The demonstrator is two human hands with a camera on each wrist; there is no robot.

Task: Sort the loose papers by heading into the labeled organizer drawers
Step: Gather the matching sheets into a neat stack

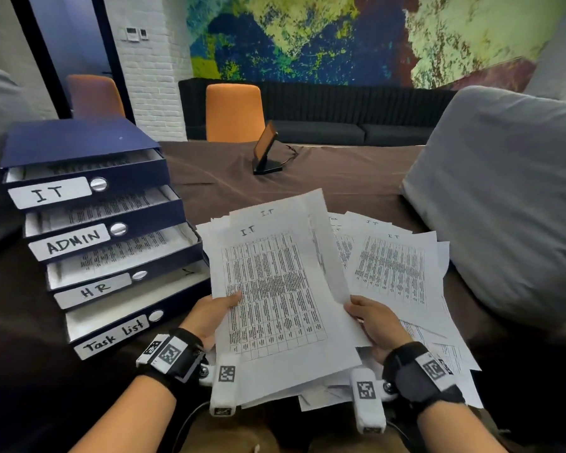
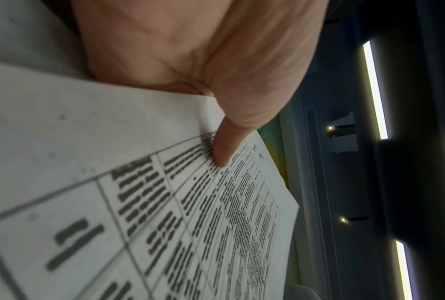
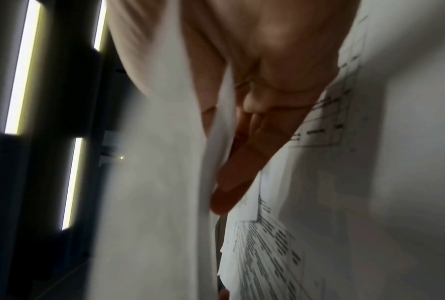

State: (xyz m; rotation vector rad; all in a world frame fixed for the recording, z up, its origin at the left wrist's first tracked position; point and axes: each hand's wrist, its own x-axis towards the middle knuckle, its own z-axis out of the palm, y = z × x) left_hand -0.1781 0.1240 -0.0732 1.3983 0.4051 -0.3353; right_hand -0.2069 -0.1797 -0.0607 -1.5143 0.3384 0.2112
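Observation:
Both hands hold up a sheaf of printed sheets headed "IT" [image 1: 275,289] in front of me. My left hand [image 1: 214,313] grips its left edge, the thumb [image 2: 222,150] lying on the top sheet [image 2: 165,213]. My right hand [image 1: 374,322] grips the right edge, with fingers [image 3: 231,182] slid between the held sheets [image 3: 152,182] and the papers below. More loose sheets [image 1: 396,266], also headed "IT", lie spread to the right. The dark blue organizer [image 1: 79,142] stands at left with drawers labelled IT [image 1: 49,192], ADMIN [image 1: 74,241], HR [image 1: 94,289] and Task list [image 1: 113,336], all pulled partly out with papers inside.
A brown cloth covers the table [image 1: 324,178]. A small tilted screen on a stand [image 1: 265,148] sits at the middle back. A grey cushion [image 1: 510,197] bulks at right against the paper pile. An orange chair [image 1: 234,112] and a dark sofa stand behind.

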